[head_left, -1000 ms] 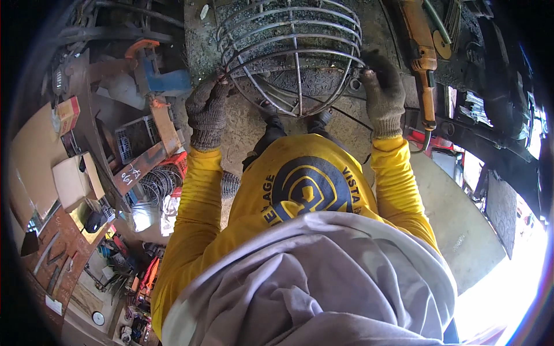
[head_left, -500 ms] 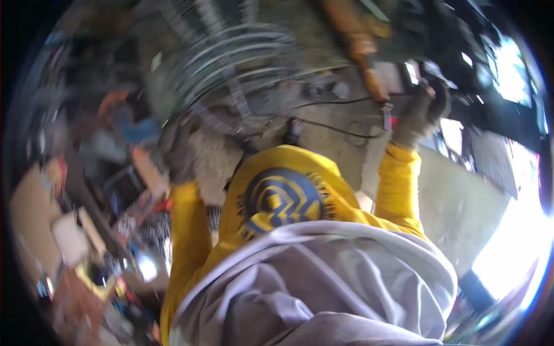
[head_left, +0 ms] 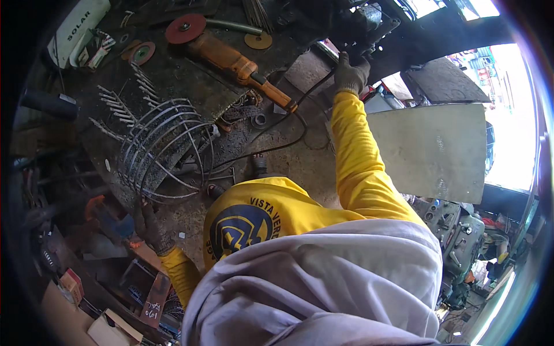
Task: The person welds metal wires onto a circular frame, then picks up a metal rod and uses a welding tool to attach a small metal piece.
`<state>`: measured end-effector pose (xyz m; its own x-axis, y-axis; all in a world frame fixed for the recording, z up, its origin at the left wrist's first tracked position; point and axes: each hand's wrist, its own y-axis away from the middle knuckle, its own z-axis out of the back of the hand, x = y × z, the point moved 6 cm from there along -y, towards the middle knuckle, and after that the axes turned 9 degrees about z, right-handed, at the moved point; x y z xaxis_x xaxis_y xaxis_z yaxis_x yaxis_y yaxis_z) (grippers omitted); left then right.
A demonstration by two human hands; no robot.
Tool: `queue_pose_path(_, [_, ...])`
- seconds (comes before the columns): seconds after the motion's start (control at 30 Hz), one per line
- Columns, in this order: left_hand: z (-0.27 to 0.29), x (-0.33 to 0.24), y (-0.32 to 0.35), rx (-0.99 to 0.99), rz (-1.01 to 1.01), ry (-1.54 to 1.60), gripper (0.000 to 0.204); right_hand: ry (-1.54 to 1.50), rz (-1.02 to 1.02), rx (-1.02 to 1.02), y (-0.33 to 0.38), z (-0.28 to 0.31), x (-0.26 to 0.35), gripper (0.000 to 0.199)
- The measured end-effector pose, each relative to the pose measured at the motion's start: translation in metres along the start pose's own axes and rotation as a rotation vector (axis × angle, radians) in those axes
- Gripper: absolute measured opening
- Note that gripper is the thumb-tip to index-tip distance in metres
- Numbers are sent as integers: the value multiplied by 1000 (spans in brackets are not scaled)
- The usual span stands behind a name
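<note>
My left hand, in a dark work glove, is low at the left. Its fingers are stretched apart, with the tips at the lower rim of a cage of curved metal rods; I cannot tell whether they touch it. My right hand, gloved in grey, reaches far forward beside a dark metal machine part. Its thumb points up and its other fingers look curled, partly hidden; what they close on does not show. Between the hands, an orange angle grinder with a red disc lies on the dark metal workbench.
A black cable trails from the grinder down over the floor. Loose discs and twisted rods lie on the bench. To the right stands a pale sheet panel; cardboard boxes are at lower left.
The view has swung and is sharper; the rod cage and grinder now sit farther left in it. My left hand is lower in the picture, and my right arm stretches farther forward.
</note>
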<state>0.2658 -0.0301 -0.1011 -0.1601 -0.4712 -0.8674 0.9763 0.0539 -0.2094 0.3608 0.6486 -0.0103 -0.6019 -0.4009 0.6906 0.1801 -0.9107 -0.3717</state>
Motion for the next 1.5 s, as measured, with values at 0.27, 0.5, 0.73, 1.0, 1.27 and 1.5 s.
queue_pose_path(0.27, [-6,-10,-4,48,152,201,32,-12,0,37,-27,-5,-13,51])
queue_pose_path(0.5, [-6,-21,-5,69,329,187,33,100,218,-109,-43,12,6,41])
queue_pose_path(0.73, [-13,-35,-5,86,263,311,25,6,322,73,-92,75,-16,34])
queue_pose_path(1.0, [-9,-45,-3,56,177,248,28,-851,394,563,35,75,97,32])
queue_pose_path(1.27, [-13,-29,2,24,337,491,24,-657,319,1024,127,81,180,46])
queue_pose_path(1.5, [-16,-30,0,5,281,488,23,-416,459,1004,90,122,177,61])
